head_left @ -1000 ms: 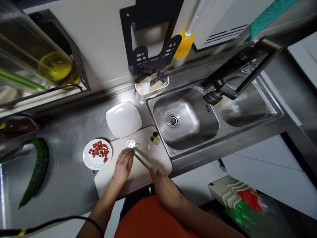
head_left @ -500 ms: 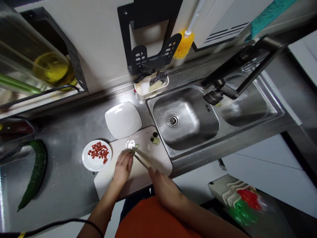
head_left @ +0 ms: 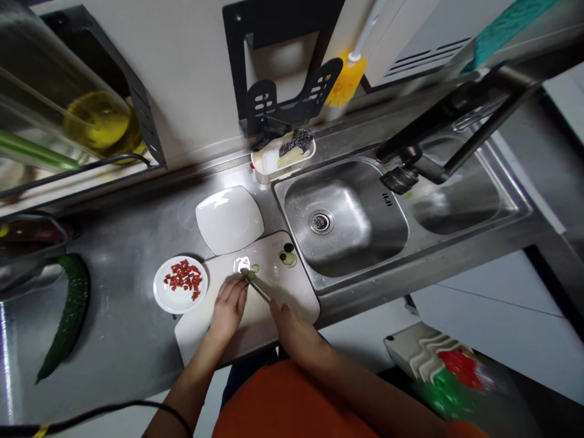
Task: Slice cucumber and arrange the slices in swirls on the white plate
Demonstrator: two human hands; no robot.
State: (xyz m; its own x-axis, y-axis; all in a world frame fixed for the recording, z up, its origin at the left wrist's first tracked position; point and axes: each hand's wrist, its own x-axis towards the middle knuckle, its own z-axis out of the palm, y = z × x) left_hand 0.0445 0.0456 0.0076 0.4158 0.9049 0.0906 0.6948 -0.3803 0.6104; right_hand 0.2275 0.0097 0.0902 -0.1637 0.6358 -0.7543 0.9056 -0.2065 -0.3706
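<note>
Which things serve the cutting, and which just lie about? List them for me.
In the cutting: knife, in the right hand; left hand, close by; cutting board; green slices.

Apparently just lying about: whole cucumber; square plate; round plate with red pieces; yellow brush.

The metal counter (head_left: pixel 118 347) carries at its front edge a white cutting board (head_left: pixel 296 295), and just behind this board lies a square white plate (head_left: pixel 230 220). Next to the board's left side there is a round plate (head_left: pixel 159 285) with red pieces, and farther left a curved green cucumber (head_left: pixel 67 319) points toward the front edge. Close to the back edge stands a pale caddy (head_left: pixel 265 174), near the sink (head_left: pixel 340 255) which is set into the counter.
</note>
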